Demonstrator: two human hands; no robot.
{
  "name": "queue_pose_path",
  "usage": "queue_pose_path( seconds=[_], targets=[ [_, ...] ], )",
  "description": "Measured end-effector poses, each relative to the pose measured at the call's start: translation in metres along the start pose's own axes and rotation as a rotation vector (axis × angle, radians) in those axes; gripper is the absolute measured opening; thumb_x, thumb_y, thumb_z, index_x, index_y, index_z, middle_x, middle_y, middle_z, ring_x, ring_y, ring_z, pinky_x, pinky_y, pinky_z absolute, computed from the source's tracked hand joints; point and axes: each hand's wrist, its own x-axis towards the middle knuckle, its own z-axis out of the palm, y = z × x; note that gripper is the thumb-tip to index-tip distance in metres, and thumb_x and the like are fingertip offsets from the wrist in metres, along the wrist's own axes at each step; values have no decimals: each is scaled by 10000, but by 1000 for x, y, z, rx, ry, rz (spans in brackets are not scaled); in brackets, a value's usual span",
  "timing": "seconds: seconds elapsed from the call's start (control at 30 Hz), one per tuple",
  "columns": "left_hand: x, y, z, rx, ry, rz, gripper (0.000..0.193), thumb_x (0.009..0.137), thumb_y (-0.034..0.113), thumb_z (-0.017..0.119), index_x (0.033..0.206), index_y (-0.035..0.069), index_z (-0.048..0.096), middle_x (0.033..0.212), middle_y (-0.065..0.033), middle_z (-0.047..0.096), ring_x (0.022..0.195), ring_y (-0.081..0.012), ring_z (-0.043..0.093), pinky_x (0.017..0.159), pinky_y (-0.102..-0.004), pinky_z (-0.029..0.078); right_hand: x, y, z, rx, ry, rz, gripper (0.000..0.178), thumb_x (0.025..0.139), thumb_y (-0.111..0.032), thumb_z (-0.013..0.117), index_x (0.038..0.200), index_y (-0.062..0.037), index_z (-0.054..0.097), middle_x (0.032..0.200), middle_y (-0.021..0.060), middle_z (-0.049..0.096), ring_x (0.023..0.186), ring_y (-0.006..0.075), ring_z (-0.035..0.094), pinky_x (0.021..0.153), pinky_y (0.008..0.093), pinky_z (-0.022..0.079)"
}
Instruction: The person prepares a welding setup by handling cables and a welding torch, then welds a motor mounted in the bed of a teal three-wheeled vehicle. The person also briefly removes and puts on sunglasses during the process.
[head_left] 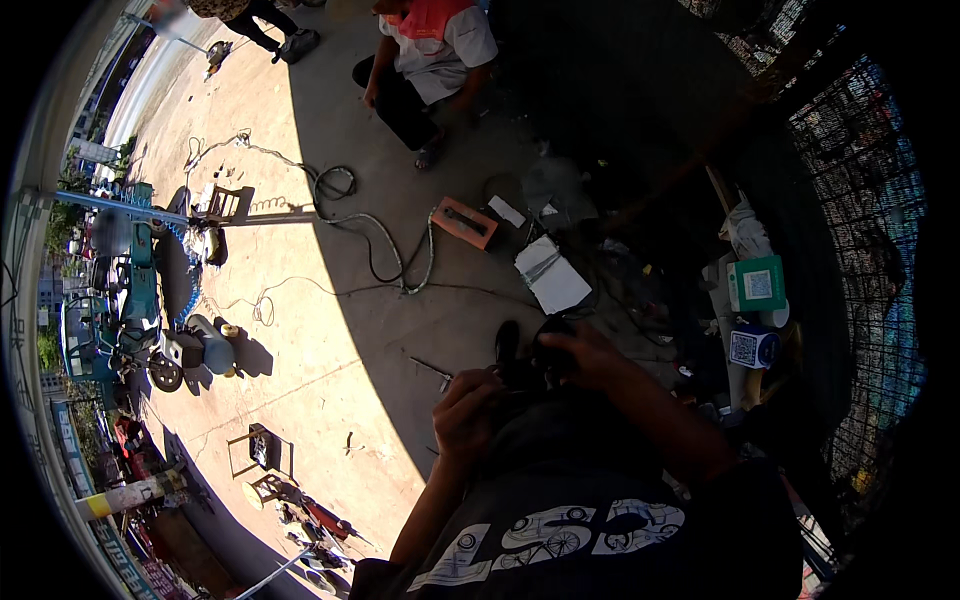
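My left hand [464, 411] is in front of my dark shirt, its fingers curled in. Just to its right, my right hand [588, 360] is also closed, with its fingers bent toward the left one. Deep shadow lies between the hands, and I cannot make out what they hold, if anything. Beyond them the tips of my dark shoes [507, 340] show on the shaded ground. A thin metal tool [432, 372] lies on the ground to the left of my left hand.
Ahead lie an orange box [464, 222], a white flat box [553, 276] and a looping hose [372, 222]. A person [430, 60] crouches beyond. A compressor tank [213, 345] stands in sunlight at left; a green code sign [757, 284] and wire mesh [860, 240] are at right.
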Motion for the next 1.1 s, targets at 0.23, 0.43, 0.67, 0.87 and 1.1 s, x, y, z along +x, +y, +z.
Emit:
queue_pose_path(
  seconds=[0.23,0.43,0.67,0.87,1.1],
  targets=[
    [-28,2,-34,44,127,-124,195,717,-169,595,888,-83,631,890,-163,642,829,-266,643,738,-324,518,28,23,24,-445,52,74,458,829,-312,730,1088,42,601,963,132,648,848,241,653,632,375,556],
    [-34,-24,-80,8,231,-219,203,722,-166,588,900,-77,625,896,-153,634,840,-272,642,783,-338,521,48,3,75,-81,-56,231,492,848,-344,710,1144,25,572,977,141,644,928,250,631,618,367,549],
    [-16,-62,-166,67,304,-128,222,712,-168,590,906,-69,632,894,-153,640,846,-273,642,788,-357,519,91,17,181,-300,-223,234,350,865,-248,701,1090,12,640,984,88,675,856,174,645,694,323,521],
    [-19,-85,-226,108,408,-172,204,709,-166,602,883,-67,643,885,-154,647,849,-279,648,767,-353,523,138,34,262,-312,-274,224,354,870,-272,683,1032,43,668,902,105,688,782,188,661,721,315,523],
    [-32,-101,-268,205,573,-182,177,731,-171,621,870,-67,655,880,-155,658,852,-259,657,741,-320,530,184,49,318,-829,-611,31,453,872,-390,688,1056,23,674,936,114,698,854,166,669,764,302,523]
  ],
)
